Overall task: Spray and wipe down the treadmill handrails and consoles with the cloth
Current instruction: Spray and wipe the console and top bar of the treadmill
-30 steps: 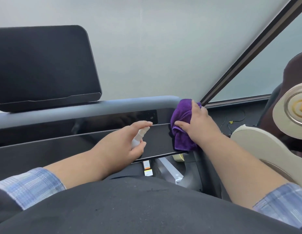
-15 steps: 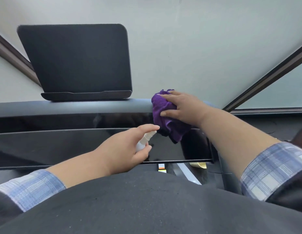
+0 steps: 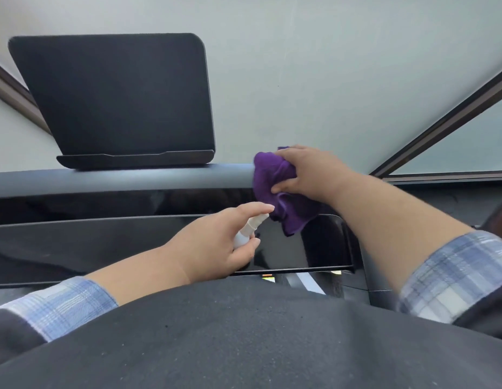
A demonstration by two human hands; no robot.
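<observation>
While the right hand (image 3: 308,171) grips a bunched purple cloth (image 3: 275,192) against the dark handrail (image 3: 132,179), its fingers curl over the top of the fabric and the thumb presses in from below. Part of the cloth hangs down over the glossy black console panel (image 3: 314,248) beneath the rail. Nearer the body, the left hand (image 3: 216,242) holds a small white spray bottle (image 3: 248,230), fingers wrapped round it and the forefinger stretched along its top; the nozzle seems to point toward the cloth, though blur makes that uncertain. A black tablet stand (image 3: 118,99) sits on the rail at the left, well apart from both hands. Plaid sleeves (image 3: 61,307) cover both forearms.
</observation>
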